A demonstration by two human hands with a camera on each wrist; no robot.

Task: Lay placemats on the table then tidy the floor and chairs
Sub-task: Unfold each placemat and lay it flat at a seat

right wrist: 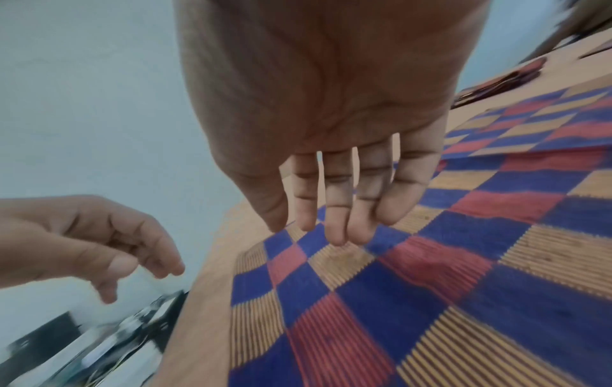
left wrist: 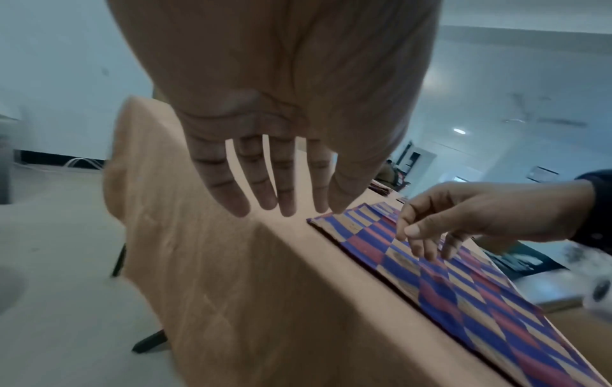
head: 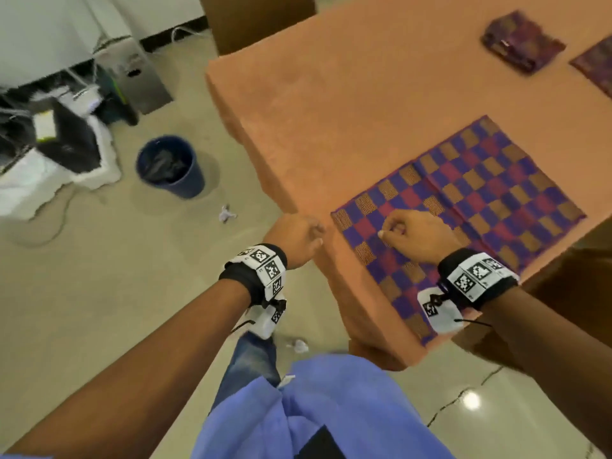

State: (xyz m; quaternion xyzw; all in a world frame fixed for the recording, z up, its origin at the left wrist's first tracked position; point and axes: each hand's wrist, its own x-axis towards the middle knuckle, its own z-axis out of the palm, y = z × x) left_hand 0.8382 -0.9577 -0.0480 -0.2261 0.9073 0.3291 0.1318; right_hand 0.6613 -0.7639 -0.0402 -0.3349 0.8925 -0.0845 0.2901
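Directly below, a checked placemat (head: pixel 463 207) lies flat at the near corner of an orange-covered table (head: pixel 331 94). Both hands hover empty with loose fingers: the right hand (head: pixel 417 236) over the mat, the left hand (head: pixel 294 236) beside the table edge.

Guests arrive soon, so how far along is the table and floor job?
Done: one checked placemat lies flat on the table. In hand: nothing; left hand and right hand hover empty. Left: the folded placemats at the far side, and paper scraps on the floor near the bin.
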